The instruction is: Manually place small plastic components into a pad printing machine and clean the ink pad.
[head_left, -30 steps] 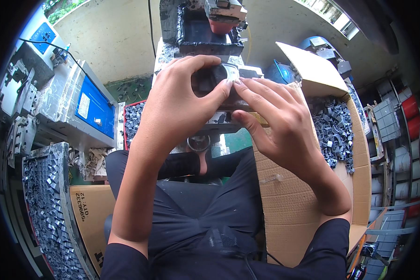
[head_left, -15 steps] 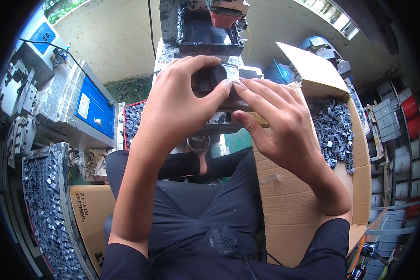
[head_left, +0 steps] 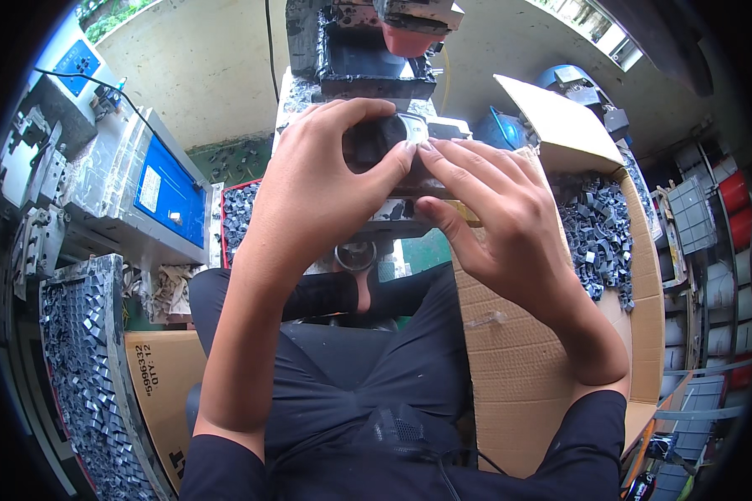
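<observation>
A small curved silvery-white piece (head_left: pixel 414 129) with a dark mark on its face sits at the fingertips of my left hand (head_left: pixel 317 171). My left forefinger is at its upper edge and the thumb at its lower edge. My right hand (head_left: pixel 505 204) has its fingers stretched out, forefinger tip against the piece's lower edge and thumb apart. Just behind my hands stands a printing machine with a dark, ink-stained tray (head_left: pixel 376 86) and a pinkish-red pad (head_left: pixel 409 40) above it. What lies under the piece is partly hidden by my fingers.
At my right stands an open cardboard box (head_left: pixel 510 367) with many small grey curved pieces (head_left: pixel 597 238). Trays of similar pieces (head_left: pixel 88 367) are at my left, beside a closed carton (head_left: pixel 163 392). A grey machine with a blue panel (head_left: pixel 171 188) stands far left.
The pinkish-red pad and its holder have shifted slightly right and down. Both my hands and the piece stay nearly where they were.
</observation>
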The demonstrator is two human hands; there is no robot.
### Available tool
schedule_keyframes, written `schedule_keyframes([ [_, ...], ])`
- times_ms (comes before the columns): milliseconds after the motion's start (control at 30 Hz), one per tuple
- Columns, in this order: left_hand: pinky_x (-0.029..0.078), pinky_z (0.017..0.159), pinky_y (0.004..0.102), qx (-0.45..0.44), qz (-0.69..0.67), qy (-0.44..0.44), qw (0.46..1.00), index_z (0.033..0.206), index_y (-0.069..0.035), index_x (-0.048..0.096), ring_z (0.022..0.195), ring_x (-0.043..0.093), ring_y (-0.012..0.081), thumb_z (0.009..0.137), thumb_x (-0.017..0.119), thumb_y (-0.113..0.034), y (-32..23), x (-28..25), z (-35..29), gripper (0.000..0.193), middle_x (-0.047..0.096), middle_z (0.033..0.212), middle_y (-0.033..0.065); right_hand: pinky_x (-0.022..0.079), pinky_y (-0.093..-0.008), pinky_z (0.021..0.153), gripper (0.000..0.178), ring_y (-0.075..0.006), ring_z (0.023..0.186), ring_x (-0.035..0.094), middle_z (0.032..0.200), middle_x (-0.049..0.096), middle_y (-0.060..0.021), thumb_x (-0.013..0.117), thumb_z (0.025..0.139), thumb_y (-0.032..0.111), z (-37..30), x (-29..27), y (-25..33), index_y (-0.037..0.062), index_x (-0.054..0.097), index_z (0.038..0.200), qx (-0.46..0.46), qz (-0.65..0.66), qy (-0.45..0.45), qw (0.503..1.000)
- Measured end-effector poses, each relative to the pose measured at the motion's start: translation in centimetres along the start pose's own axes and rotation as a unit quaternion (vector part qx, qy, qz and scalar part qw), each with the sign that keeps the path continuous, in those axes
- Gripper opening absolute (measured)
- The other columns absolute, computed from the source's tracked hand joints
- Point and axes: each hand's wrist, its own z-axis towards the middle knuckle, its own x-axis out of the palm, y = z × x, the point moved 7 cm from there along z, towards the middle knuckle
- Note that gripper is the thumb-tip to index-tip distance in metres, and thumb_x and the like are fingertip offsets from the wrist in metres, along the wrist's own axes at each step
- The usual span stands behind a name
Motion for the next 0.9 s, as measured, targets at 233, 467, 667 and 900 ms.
schedule_keyframes([
  [233,0.056,0.1,0.0364,0.005,-0.003,-0.006,1.0,0.125,0.0,0.075,0.108,0.075,0.024,0.091,0.082,-0.022,0.13,0.04,-0.05,0.041,0.078,0.116,0.0161,0.049,-0.0461,0.105,0.042,-0.0349,0.124,0.068,0.129,0.074,-0.0182,0.076,0.096,0.024,-0.05,0.06,0.03,0.003,0.073,0.132,0.0,-0.004,0.001,1.0],
  [467,0.056,0.1,0.036,-0.002,-0.006,-0.004,1.0,0.124,-0.001,0.075,0.107,0.075,0.0236,0.091,0.081,-0.021,-0.01,-0.02,-0.08,0.04,0.078,0.115,0.016,0.049,-0.0461,0.105,0.042,-0.035,0.124,0.068,0.129,0.074,-0.0182,0.076,0.096,0.024,-0.07,0.06,-0.02,0.0032,0.072,0.133,0.003,-0.001,0.002,1.0],
  [667,0.057,0.099,0.0358,-0.009,-0.012,0.001,1.0,0.124,0.0,0.075,0.106,0.075,0.0229,0.091,0.081,-0.022,-0.02,0.01,-0.06,0.04,0.078,0.113,0.0156,0.049,-0.0465,0.106,0.043,-0.0351,0.125,0.067,0.131,0.074,-0.0178,0.075,0.096,0.024,-0.12,0.11,-0.05,0.0035,0.072,0.134,0.004,0.002,0.004,1.0],
  [900,0.057,0.099,0.0357,-0.011,-0.014,0.0,1.0,0.124,0.0,0.075,0.106,0.075,0.0229,0.09,0.081,-0.023,0.01,0.01,-0.03,0.041,0.078,0.112,0.0156,0.048,-0.0462,0.106,0.044,-0.0348,0.125,0.067,0.131,0.073,-0.0174,0.075,0.096,0.024,-0.14,0.15,-0.08,0.0034,0.071,0.134,0.004,0.001,0.008,1.0],
])
